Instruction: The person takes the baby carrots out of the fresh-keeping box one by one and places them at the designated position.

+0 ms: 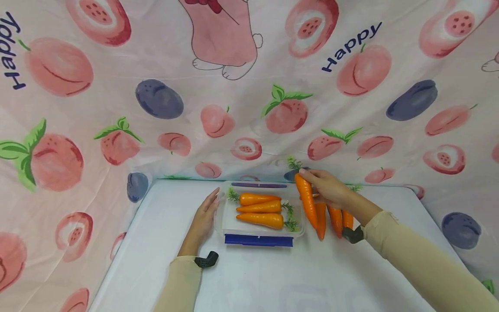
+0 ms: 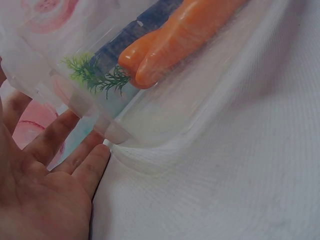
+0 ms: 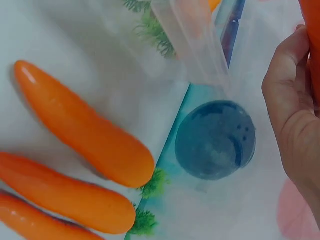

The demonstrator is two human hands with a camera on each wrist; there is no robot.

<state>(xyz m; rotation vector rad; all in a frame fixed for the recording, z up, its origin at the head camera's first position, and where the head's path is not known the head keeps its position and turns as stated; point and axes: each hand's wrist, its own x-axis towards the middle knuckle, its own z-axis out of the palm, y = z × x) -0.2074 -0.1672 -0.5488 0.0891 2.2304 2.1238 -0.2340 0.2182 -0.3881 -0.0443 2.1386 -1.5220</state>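
A clear plastic box with blue clips stands on the white table. Inside lie three orange toy carrots with green tops, side by side, one facing the other way. My left hand rests against the box's left side, fingers straight along its wall; in the left wrist view the fingertips touch the clear corner. Past the box's right side, my right hand grips another carrot near its leafy top, tip pointing down. Below that hand, three more carrots lie on the table, partly hidden in the head view.
A blue clip flap sticks out from the box's front. Behind the table hangs a pink cloth printed with fruit, close to the back edge. The white table extends in front of the box.
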